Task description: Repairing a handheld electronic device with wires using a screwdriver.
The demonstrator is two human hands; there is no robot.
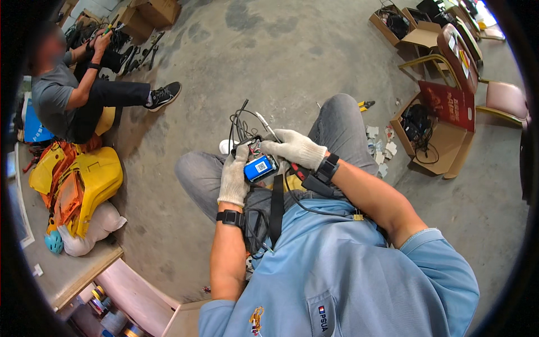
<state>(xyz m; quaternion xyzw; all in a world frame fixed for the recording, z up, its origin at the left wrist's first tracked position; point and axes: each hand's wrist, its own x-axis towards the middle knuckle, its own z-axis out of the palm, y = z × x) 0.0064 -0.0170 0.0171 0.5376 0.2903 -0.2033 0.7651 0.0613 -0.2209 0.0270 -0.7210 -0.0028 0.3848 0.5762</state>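
Centre frame, I log one blue rectangular pack (260, 168), thin coloured wires (255, 150) exposed, work apparently unfinished. Left white knit-gloved hand (234, 177): curled around its left edge; right white knit-gloved hand (296, 149): fingers bent, grip unclear.

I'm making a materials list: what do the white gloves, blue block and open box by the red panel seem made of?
White gloves: probably knitted cotton, from their matte, textured surface. Blue block: perhaps plastic-wrapped, judging by its smooth, bright skin; its core is hidden. Open box: likely cardboard, from its matte brown, thin-edged sides.
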